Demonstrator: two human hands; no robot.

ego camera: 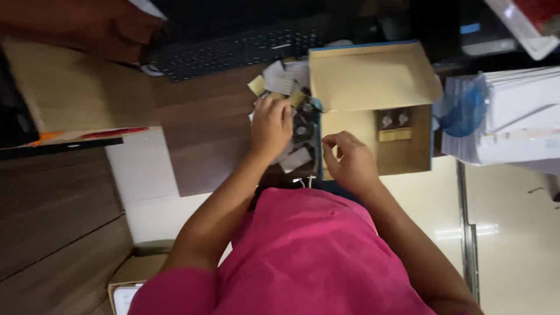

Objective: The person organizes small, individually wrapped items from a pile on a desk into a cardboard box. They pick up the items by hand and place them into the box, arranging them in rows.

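Nearest is the pink shirt (309,256) of the person, both bare arms reaching out over a wooden desk (204,134). The left hand (271,125) lies palm down on a heap of small parts and paper tags (291,116), fingers pressed into it; whether they pinch anything I cannot tell in this dim light. The right hand (349,158) hovers just beside it, fingers loosely curled and holding nothing, at the near edge of an open cardboard box (402,154) with a blue rim. Inside, toward its far wall, sits a small yellowish component (394,126). Beyond the pile lies a black keyboard (233,51). To the right stands a stack of white papers (513,116).
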